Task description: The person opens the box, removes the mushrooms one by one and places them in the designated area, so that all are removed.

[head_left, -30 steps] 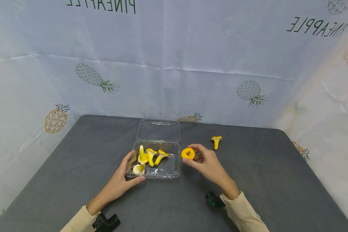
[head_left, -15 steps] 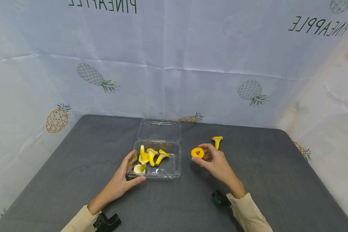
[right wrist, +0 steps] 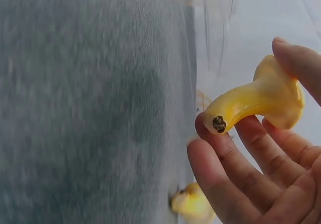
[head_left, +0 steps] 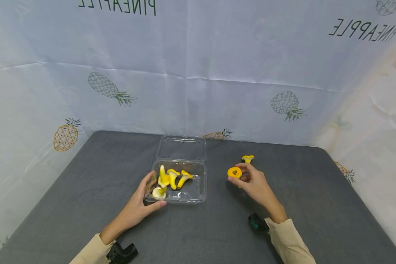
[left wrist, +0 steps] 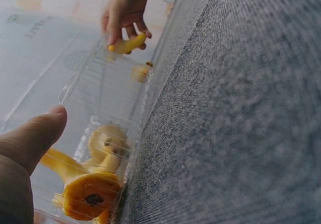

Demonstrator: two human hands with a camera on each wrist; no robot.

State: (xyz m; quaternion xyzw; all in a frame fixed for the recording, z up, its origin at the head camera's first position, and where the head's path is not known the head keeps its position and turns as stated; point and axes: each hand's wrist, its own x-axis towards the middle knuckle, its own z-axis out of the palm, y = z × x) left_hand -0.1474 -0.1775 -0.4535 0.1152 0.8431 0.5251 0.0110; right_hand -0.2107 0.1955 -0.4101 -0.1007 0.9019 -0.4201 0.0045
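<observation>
Backdrop cloth (head_left: pixel 214 47), head view: dark printed word PINEAPPLE (head_left: pixel 117 6) upper left, reads backwards, right to left, tops of letters cut by frame edge; second PINEAPPLE (head_left: pixel 364 30) upper right, also reversed, slanting. Clear box (head_left: pixel 196 189): small marks near front edge, too small to read

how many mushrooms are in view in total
6: one mushroom held by the right hand, another mushroom on the table beyond it, and four in the clear container: near-left one, far-left one, middle one, right one. More may hide behind the left hand.
</observation>
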